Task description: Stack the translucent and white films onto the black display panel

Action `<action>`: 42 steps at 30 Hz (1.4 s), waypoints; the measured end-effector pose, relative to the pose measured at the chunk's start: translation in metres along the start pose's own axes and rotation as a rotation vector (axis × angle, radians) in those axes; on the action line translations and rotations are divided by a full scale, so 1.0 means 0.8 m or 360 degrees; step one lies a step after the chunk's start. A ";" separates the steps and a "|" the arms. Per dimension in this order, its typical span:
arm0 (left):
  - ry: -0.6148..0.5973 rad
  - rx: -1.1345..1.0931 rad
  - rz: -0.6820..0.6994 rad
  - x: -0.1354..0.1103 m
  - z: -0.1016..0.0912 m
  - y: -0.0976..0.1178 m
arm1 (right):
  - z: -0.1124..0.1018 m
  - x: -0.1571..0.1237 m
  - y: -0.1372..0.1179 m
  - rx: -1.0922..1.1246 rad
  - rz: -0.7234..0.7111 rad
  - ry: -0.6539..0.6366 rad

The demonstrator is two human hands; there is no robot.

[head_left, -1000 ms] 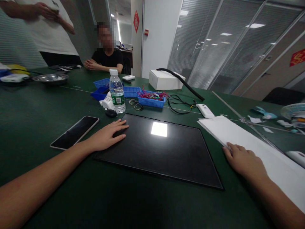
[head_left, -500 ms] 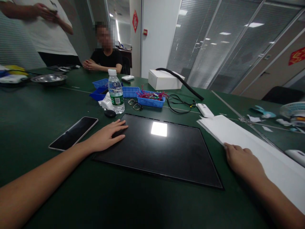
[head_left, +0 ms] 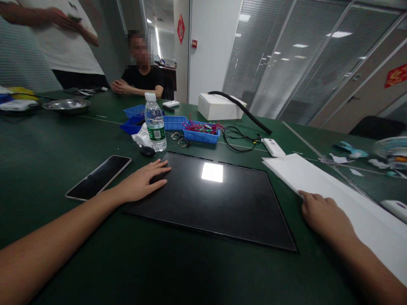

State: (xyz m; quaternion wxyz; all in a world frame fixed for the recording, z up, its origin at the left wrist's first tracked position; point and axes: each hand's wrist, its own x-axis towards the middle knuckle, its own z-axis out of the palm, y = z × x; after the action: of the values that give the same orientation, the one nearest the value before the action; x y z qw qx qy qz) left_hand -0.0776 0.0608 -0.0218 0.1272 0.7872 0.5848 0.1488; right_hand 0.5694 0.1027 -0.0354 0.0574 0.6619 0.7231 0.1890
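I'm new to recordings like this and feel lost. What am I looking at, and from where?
There is no machine: these are a person's own bare hands, seen by a camera on their head, looking forward and down. The left hand lies spread on the left side of a dark, glossy panel. The right hand is at the edge of some white sheets; whether it grips them is hard to tell. The green table also bears a phone, a water bottle and a blue tray of wires.

The panel (head_left: 222, 212) looks glossy, the paper (head_left: 321, 182) matt, the dish (head_left: 67, 110) shiny metal.
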 end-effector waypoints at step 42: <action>-0.0013 0.0026 0.0011 0.000 -0.001 -0.001 | -0.014 -0.003 -0.009 0.0058 0.0003 0.0008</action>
State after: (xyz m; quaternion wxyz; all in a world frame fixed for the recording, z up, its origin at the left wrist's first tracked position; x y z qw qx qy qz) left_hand -0.0786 0.0614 -0.0214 0.1227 0.7908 0.5828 0.1412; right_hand 0.5592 0.0974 -0.0285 0.0433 0.6630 0.7259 0.1776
